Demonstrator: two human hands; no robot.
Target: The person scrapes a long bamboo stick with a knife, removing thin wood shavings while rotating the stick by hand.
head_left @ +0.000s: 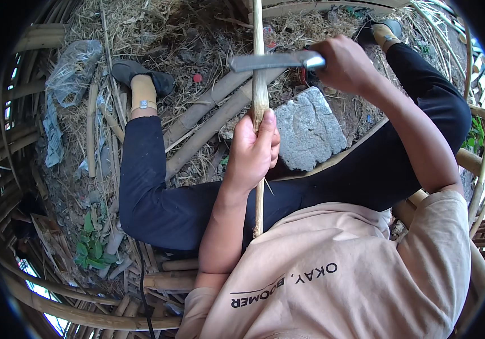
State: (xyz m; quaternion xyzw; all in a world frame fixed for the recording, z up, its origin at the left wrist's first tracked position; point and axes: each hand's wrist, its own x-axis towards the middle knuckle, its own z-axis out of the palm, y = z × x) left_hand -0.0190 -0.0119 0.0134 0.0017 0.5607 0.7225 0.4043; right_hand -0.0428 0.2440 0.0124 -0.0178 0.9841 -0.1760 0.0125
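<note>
My left hand [250, 153] is closed round a long, pale bamboo strip [260, 93]. The strip stands nearly in line with my body, its lower end by my shirt and its upper end running out at the top of the picture. In my right hand [345, 65] is a knife [271, 61] with a wide, greyish blade and a metal collar. Its blade lies crosswise over the strip, above my left hand. Whether the edge bites into the strip I cannot tell. My fingers hide most of the knife's handle.
A rough grey stone block [312, 129] sits between my legs. Bamboo poles [206, 114] lie beside it on straw-strewn ground. A crumpled clear plastic bag [74, 70] is at the far left, a green plant [91, 247] at the near left. Bamboo slats surround me.
</note>
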